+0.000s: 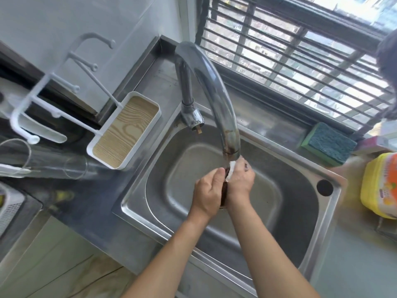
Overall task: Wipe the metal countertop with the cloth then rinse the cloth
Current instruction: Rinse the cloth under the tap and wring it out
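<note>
Setting: kitchen corner by a barred window; steel sink (322, 229) set into the metal countertop (354, 265), seen from the head view.
Faucet: curved spout (217, 97) arcs over the basin, its outlet directly above the hands; water appears to run from it, though the stream is short and partly hidden.
Cloth: dark cloth (224, 190) bunched between the two palms, mid-basin, under the outlet.
Left hand: left hand (207, 192) curled round the cloth, thumb on top.
Right hand: right hand (239, 181) closed against the cloth from the far-right side.
Surroundings: green sponge (328, 144) on the far ledge; yellow bottle (380, 186) at right; white tray (125, 130) at left.
Step in hand: judged to be the rinse, with wiping apparently finished.
Next move: likely squeezing and turning the cloth under the stream, keeping it over the basin.
</note>
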A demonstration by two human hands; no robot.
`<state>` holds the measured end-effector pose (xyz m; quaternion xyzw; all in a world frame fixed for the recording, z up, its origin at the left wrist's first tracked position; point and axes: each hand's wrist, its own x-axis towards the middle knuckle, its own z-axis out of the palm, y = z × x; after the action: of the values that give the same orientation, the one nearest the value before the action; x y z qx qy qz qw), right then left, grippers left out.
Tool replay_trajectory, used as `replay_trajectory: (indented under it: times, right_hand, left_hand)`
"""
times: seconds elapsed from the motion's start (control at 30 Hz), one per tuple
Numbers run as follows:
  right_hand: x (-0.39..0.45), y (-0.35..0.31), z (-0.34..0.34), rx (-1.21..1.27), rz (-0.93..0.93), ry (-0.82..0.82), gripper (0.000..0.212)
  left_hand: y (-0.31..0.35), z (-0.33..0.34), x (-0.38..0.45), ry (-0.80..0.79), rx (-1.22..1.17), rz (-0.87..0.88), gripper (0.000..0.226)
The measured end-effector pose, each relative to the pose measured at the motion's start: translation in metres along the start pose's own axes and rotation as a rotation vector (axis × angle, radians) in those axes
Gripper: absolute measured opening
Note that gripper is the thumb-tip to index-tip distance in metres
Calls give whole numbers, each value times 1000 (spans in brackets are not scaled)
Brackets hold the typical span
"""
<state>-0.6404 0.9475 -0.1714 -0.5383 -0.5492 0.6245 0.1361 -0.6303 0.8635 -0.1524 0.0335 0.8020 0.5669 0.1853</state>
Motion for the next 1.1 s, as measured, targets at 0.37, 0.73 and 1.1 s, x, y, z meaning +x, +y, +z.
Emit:
replay_trajectory:
  times: [0.37,0.73,1.1]
  right_hand:
    - [-10,15,-22,-124,47,-232,25]
    - [-22,12,-25,-61,-15,-129,18]
    - [-28,12,-11,-349,-160,-32,37]
  left_hand:
    - [-38,-10,19,88,54,-198,32]
    - [-33,-14,14,118,130,-226,25]
    - [-12,0,-4,123,81,-82,48]
